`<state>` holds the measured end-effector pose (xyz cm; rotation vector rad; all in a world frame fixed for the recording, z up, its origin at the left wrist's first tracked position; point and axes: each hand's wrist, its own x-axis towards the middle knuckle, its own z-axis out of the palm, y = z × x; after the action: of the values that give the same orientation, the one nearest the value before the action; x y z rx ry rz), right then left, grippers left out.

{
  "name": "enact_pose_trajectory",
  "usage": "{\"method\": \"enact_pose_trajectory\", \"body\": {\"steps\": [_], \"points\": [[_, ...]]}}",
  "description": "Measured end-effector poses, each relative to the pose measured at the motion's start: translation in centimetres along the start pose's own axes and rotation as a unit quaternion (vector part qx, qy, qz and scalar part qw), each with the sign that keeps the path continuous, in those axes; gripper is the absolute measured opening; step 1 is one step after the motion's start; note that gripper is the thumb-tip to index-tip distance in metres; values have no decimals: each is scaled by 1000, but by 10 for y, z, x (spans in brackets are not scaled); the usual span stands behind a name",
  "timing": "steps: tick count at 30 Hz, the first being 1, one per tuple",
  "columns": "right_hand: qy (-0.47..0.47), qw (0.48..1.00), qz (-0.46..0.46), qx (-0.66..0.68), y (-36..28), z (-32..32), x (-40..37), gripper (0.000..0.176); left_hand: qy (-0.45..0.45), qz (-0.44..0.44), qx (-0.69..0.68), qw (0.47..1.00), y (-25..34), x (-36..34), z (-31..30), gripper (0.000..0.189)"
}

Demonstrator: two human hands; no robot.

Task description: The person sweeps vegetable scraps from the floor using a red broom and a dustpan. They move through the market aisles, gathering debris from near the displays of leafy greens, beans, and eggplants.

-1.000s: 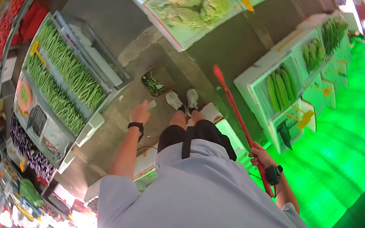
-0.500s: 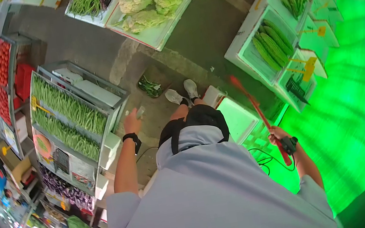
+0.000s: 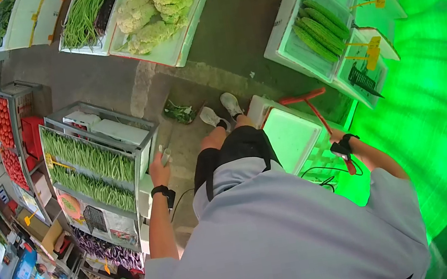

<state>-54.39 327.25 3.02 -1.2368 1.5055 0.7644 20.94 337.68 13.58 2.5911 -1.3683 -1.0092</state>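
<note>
My right hand (image 3: pixel 339 143) is closed round the handle of a long red T-shaped tool (image 3: pixel 318 114). The tool's narrow crossbar points away from me, beside a white foam box (image 3: pixel 292 137) with a pale inside. On the left, my left hand (image 3: pixel 159 172) is closed on a small pale, see-through object (image 3: pixel 166 155), too small to name. That hand is nearest the rack of green beans (image 3: pixel 89 158). A dark wristband or device sits on each wrist.
Cauliflowers (image 3: pixel 157 15) lie in a foam box ahead. Bitter gourds (image 3: pixel 321 30) fill a box at right, beside bright green sheeting (image 3: pixel 440 105). A small tray of leafy greens (image 3: pixel 179 112) stands on the floor by my shoes (image 3: pixel 220 112). A dark cable (image 3: pixel 322 169) hangs near my right hand.
The red tool has turned, so its crossbar now shows broadside. My right hand has moved slightly away from me. The view has shifted, and the stalls ahead sit further left.
</note>
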Motion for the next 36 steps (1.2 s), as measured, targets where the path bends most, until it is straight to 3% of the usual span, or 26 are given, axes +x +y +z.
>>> {"method": "enact_pose_trajectory", "body": {"steps": [2, 3, 6, 9, 12, 14, 18, 23, 26, 30, 32, 36], "points": [[29, 998, -47, 15, -33, -5, -3, 26, -4, -8, 4, 1000, -4, -2, 2, 25], [-71, 984, 108, 127, -120, -50, -66, 30, 6, -2, -3, 1000, -10, -2, 6, 25], [-32, 993, -105, -45, -88, -28, 2, 26, 22, 15, -18, 999, -29, -2, 11, 25], [-75, 996, 10, 38, -217, -63, -56, 17, 11, 19, -28, 999, -47, 1, 14, 26], [-107, 977, 54, 179, -219, -48, -15, 14, 9, 16, -23, 1000, -64, -1, 15, 27], [-120, 973, 34, 192, -230, -49, -15, 16, 12, 16, -12, 1000, -74, 0, 18, 28], [-114, 898, 120, 407, -290, -67, -104, 33, -43, -36, -30, 998, -77, 1, 8, 38], [-96, 868, 135, 469, -283, -50, -155, 67, -62, -41, -20, 997, -84, 13, 1, 42], [-99, 857, 135, 487, -279, -49, -179, 75, -29, -13, -38, 999, -83, 19, -3, 30], [-84, 823, 156, 540, -231, -35, -183, 78, -31, -13, -3, 999, -82, 28, -10, 32], [-39, 804, 178, 566, -216, -25, -180, 51, -73, -24, 1, 997, -71, 29, -24, 38], [-71, 726, 145, 668, -145, -2, -109, 20, -2, 14, -4, 1000, -79, 27, -17, 31]]}}
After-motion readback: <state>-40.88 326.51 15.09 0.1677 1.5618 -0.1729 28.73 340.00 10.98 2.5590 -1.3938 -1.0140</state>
